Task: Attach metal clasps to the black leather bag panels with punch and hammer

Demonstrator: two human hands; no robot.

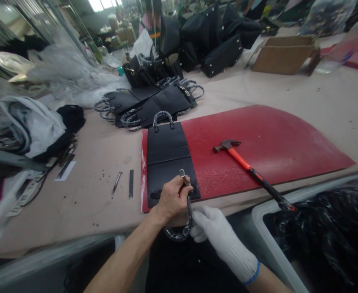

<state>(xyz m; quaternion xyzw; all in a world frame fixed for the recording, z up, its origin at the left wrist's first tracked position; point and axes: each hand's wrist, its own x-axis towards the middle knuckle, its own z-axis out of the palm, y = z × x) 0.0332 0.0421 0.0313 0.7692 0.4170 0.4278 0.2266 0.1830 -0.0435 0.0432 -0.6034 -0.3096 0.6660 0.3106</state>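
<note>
My bare left hand [174, 197] is closed around a short metal punch [183, 174], held roughly upright with its top sticking out above the fist. Its lower end is by the near edge of a black leather bag panel [168, 152], at the base of a plastic-wrapped bag handle [179, 235]. That handle loops down past the table edge. Gloved in white, my right hand [211, 226] has its fingers curled at the loop's right side. A second wrapped handle [163, 115] stands at the panel's far end. The panel lies flat on a red board [267, 138].
A claw hammer [246, 165] lies on the board, its grip overhanging the table edge. Left of the board rest a metal rod tool [117, 183] and a dark flat strip [131, 184]. More black panels [160, 101] are piled behind. A white bin [260, 219] holds black plastic.
</note>
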